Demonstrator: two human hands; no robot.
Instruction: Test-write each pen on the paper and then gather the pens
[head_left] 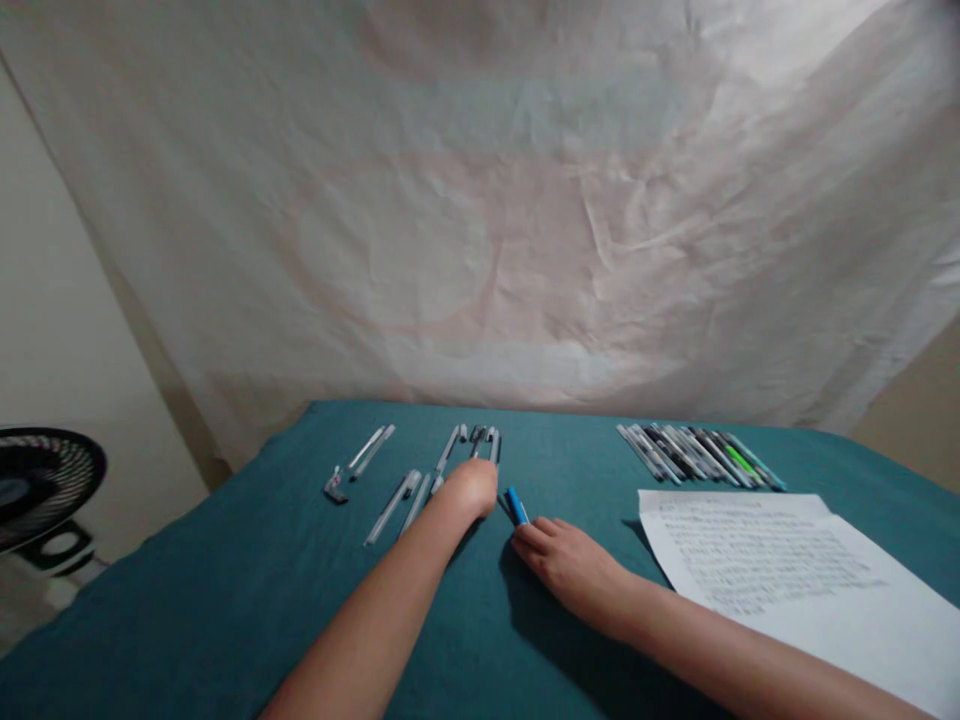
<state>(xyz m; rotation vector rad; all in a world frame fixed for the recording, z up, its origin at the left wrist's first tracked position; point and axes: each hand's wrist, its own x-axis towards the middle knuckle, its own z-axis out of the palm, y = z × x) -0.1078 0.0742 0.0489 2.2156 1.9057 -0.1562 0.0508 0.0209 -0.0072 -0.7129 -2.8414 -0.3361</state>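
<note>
My right hand is closed around a blue-capped pen, low over the cloth in the middle of the table. The blue end sticks out past my fingers, pointing away from me. Farther forward and to the left, my left hand reaches in among several loose pens. Its fingers are hidden behind the back of the hand, so what they touch does not show. Dark-capped pens lie just beyond it. Clear-barrelled pens lie to its left, partly covered by my forearm.
A tidy row of pens, one bright green, lies at the back right. Nearer on the right is a handwritten sheet of paper. Two pens and a small clear-and-dark object lie at left. A fan stands beyond the table's left edge.
</note>
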